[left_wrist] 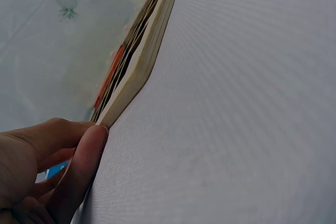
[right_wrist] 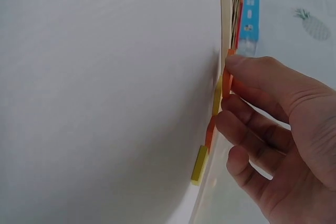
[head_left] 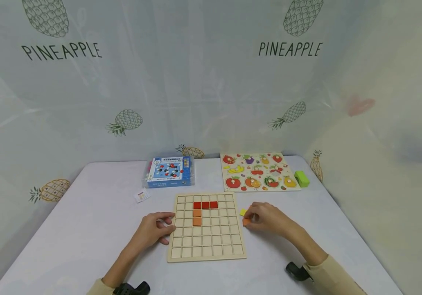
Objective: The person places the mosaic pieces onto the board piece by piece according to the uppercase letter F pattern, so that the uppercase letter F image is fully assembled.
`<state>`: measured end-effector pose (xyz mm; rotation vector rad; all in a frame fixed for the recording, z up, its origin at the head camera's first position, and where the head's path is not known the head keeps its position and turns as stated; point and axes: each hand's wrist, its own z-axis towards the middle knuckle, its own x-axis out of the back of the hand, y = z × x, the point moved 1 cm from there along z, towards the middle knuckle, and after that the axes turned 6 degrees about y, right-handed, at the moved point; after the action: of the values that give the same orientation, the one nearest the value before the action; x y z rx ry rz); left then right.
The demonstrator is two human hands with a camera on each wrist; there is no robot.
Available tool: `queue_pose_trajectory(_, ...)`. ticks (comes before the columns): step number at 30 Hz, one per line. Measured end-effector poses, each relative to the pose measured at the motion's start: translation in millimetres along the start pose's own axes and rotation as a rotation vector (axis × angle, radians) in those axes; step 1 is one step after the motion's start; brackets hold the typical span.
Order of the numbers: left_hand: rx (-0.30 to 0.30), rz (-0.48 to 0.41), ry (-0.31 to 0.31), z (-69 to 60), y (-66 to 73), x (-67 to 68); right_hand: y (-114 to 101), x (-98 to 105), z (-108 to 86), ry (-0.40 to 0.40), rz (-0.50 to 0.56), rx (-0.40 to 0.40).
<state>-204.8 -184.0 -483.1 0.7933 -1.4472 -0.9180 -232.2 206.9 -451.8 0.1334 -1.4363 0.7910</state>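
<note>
1. Grip of the right hand [head_left: 266, 219]: thumb and fingertips pinch an orange tile [right_wrist: 228, 81] just beyond the right edge of the board. Whether the tile touches the surface cannot be told.
2. Close to those fingers lie a yellow tile [right_wrist: 217, 98], a second orange tile [right_wrist: 209, 135] and another yellow tile [right_wrist: 199, 165], strung out in the right wrist view.
3. Grip of the left hand [head_left: 151, 231]: thumb and index finger stand apart, both touching the left edge of the wooden grid board [head_left: 207, 248].
4. The board lies flat between the hands. Three red tiles [head_left: 205, 205] fill neighbouring cells in its second row from the far side; two orange tiles [head_left: 197, 217] run down the column below the leftmost red one.
5. Beyond the board's far left corner is a small white card [head_left: 142, 196], with a blue box [head_left: 169, 172] behind it.
6. At the far right lies a fruit puzzle [head_left: 258, 171], and just right of it a green block [head_left: 301, 179].
7. Everything rests on a white surface [head_left: 85, 229] before a pineapple-printed cloth [head_left: 196, 82].
</note>
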Motion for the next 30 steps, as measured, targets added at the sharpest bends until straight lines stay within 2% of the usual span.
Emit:
queue_pose_trajectory(19,0.005,0.000,-0.004,2.5,-4.1,-0.3,-33.0,-6.0,21.3,-0.020,0.032,0.027)
queue_pose_trajectory(30,-0.007,-0.007,-0.009,1.9,-3.8,0.1,-63.4,-22.0,42.5,-0.044,0.046,0.119)
